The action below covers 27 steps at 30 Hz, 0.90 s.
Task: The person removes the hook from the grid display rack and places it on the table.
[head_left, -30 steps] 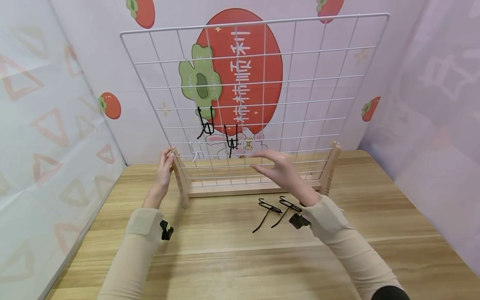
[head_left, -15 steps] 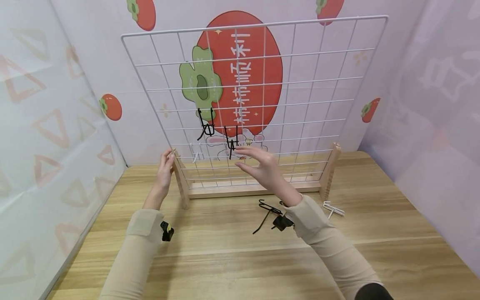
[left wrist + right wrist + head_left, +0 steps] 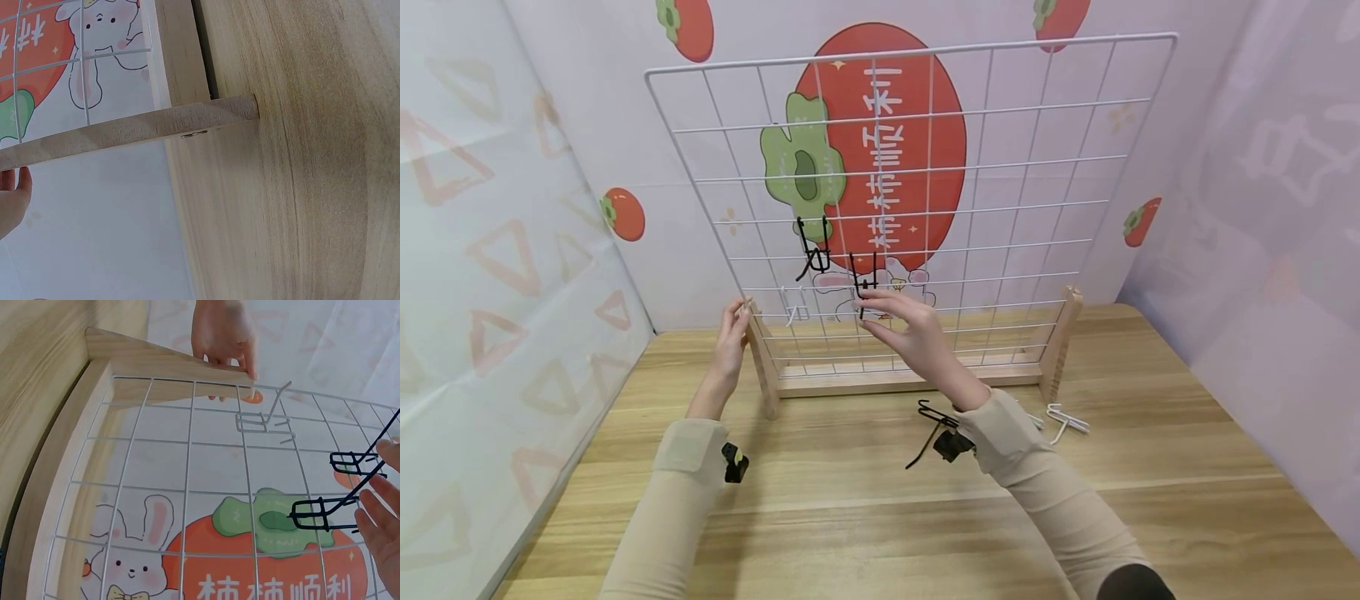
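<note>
My left hand (image 3: 728, 346) holds the upper end of the wooden stand's left upright (image 3: 762, 358); in the right wrist view its fingers wrap that end. A white wire grid panel (image 3: 1000, 162) stands in the wooden stand. Two black wire hooks hang on the grid: an upper one (image 3: 815, 257) and a lower one (image 3: 864, 275). My right hand (image 3: 917, 337) is at the lower hook, thumb and fingers apart on either side of its prong; whether they touch it is unclear. A white hook (image 3: 265, 422) hangs lower left on the grid.
On the wooden table (image 3: 850, 517) lies a black hook (image 3: 931, 421), next to my right sleeve. Two white hooks lie further right, one white hook (image 3: 1066, 419) in full view, the other partly behind the sleeve. A printed backdrop (image 3: 625, 283) stands behind.
My right hand has moved left along the grid to the lower black hook. White hooks on the table have come into view from behind the right forearm. The left hand keeps its place.
</note>
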### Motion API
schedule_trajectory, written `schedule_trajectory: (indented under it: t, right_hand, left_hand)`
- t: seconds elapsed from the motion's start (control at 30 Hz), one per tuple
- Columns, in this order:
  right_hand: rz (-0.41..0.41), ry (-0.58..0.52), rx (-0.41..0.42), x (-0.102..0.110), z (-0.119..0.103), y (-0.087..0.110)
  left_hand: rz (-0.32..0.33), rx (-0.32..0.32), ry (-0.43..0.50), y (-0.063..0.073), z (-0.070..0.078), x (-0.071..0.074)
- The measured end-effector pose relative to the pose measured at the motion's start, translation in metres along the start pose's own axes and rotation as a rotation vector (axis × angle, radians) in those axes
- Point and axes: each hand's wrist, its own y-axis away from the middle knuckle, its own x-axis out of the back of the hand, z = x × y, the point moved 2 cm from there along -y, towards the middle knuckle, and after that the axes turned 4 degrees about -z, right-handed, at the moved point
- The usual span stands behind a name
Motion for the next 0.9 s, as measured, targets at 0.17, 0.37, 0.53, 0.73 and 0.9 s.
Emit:
schedule_trajectory:
  t: [0.17,0.37,0.53,0.73,0.9]
  right_hand:
    - [0.003,-0.028,0.01,0.0,-0.001,-0.002]
    - [0.01,-0.021,0.03,0.001,-0.003,-0.003]
    - [0.025,0.017,0.079,0.001,-0.002,-0.005]
    - [0.025,0.105,0.125,0.002,-0.005,-0.007]
    - [0.039,0.13,0.147,0.004,-0.006,-0.009]
  left_hand:
    - [0.011,-0.002,0.016,-0.001,0.0,0.0]
    - [0.012,0.0,0.018,-0.001,0.0,-0.001]
    - [0.007,0.004,0.016,0.001,0.003,-0.002]
    - [0.008,0.03,0.03,0.004,0.011,-0.004]
    - [0.02,0.013,0.028,-0.001,0.001,-0.001]
